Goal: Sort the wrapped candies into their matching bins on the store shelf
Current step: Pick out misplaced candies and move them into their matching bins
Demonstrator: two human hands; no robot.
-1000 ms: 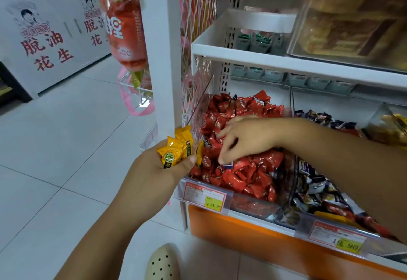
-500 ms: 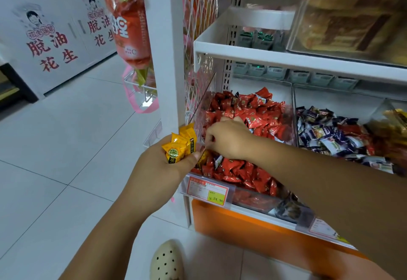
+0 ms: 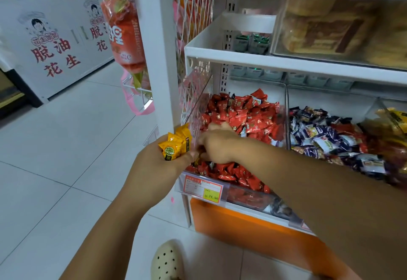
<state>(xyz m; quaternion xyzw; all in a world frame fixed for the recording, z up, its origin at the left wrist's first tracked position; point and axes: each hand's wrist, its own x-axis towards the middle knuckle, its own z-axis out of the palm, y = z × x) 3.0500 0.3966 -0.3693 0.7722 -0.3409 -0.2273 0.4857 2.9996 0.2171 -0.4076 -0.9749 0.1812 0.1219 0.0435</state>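
Yellow wrapped candies are bunched in the left hand, whose fingers curl round them just off the shelf's left edge; none are binned yet. The right hand digs with bent fingers into the front left corner of the red-candy bin, and what it has caught is blurred. The middle bin holds blue-and-white candies with red ones mixed in. The rightmost bin holds golden ones.

- Our left hand holds a handful of candies just left of the end bin.
- Our right hand lies in that bin, on its heap.
- A price tag sits on the bin's front.
- A second heap lies to the right.
- An upper shelf runs above both.
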